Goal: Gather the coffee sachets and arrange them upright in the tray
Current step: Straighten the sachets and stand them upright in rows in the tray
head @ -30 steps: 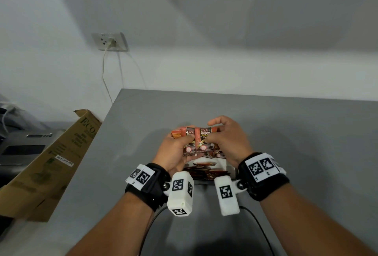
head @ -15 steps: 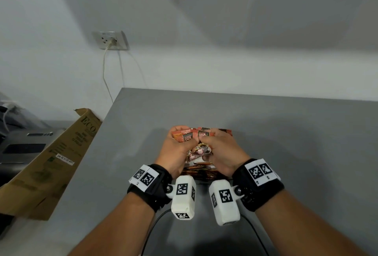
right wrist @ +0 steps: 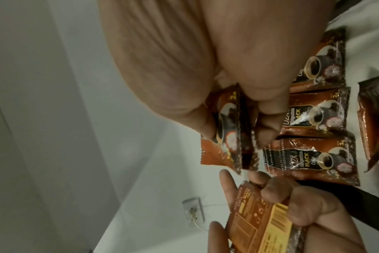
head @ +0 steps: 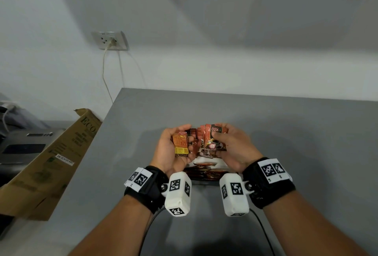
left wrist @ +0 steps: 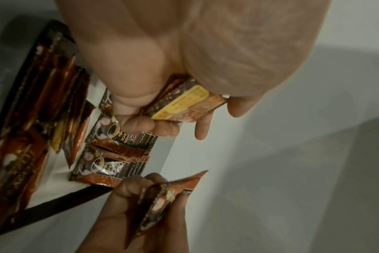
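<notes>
Brown-orange coffee sachets fill a small white tray with a dark rim (left wrist: 54,200) on the grey table. My left hand (head: 173,149) grips a sachet (head: 180,143) with its yellow-labelled back facing me, also seen in the left wrist view (left wrist: 184,102). My right hand (head: 229,145) pinches other sachets (head: 214,139) front side out, above the tray. Several sachets (right wrist: 322,119) stand in a row inside the tray, and more (left wrist: 43,89) lie at its near end. My hands cover most of the tray in the head view.
The grey table (head: 286,133) stretches right and back to a white wall. A cardboard box (head: 51,159) leans at the table's left edge. A wall socket with a cable (head: 109,40) is at the back left. Wrist camera cables trail near the front edge.
My hands have drawn apart and lifted: the left now holds a sachet turned back-side out, the right holds others separately. Before, both hands pressed together on the bundle over the tray.
</notes>
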`<state>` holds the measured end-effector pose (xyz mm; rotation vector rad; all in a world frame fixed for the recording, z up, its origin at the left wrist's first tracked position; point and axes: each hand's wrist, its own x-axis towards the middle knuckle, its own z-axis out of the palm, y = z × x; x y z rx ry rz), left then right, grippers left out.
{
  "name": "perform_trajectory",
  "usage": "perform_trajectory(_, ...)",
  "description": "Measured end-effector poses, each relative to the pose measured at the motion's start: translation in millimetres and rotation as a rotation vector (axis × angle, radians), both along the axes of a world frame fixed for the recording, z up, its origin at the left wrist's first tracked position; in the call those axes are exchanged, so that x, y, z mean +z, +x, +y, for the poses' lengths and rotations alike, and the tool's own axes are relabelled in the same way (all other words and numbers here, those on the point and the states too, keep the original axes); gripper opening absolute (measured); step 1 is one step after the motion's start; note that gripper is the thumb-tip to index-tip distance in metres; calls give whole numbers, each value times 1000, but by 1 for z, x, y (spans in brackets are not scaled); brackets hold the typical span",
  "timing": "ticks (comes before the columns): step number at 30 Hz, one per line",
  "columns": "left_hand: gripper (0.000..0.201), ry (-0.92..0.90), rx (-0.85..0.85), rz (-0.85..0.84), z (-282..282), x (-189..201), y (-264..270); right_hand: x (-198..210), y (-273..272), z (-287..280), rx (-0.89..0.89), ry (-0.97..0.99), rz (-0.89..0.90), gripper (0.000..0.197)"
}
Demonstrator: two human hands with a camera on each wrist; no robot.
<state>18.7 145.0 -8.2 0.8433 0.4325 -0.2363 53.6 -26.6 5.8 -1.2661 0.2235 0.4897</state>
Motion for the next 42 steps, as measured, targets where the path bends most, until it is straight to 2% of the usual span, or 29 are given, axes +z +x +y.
perform_trajectory(2,44,-11,-8,1,0,-1,0,0,0,-2,7,50,-1,23)
perform_trajectory(5,48,-19,-17,18,-1,-3,1,0,0,-3,-10,74,-2,16)
perform_trajectory(10,44,3,31,68,-5,-4,3,-2,-2,-2,-21,85,11,15)
perform_trajectory(14,28,143,65,49,-7,-1,2,-3,-3,-1,-2,84,19,25)
perform_trajectory(16,28,222,84,24,-9,1,3,-3,-3,0,8,84,24,27)
perform_trajectory(20,18,368,99,-32,-10,0,4,0,-4,2,41,83,25,16)
perform_trajectory(24,35,463,56,-99,-15,-5,4,0,-5,10,104,-60,-24,14)
perform_trajectory(27,19,381,42,-107,-16,-1,3,-2,-4,12,87,-166,-81,19)
perform_trajectory(28,20,318,42,-84,-15,0,3,-2,-2,10,58,-164,-82,18)
perform_trajectory(30,35,264,40,-33,-7,-1,3,-2,2,3,13,-135,-56,19)
perform_trajectory(33,47,464,18,-55,2,-5,3,-2,6,-8,-18,-56,34,17)
perform_trajectory(35,52,575,6,-70,4,-8,4,-3,7,-12,-30,-8,68,23)
perform_trajectory(39,45,633,21,-40,6,-12,4,0,4,-11,5,10,50,32)
perform_trajectory(42,42,502,12,-20,1,-9,3,-1,1,-10,27,-1,1,33)
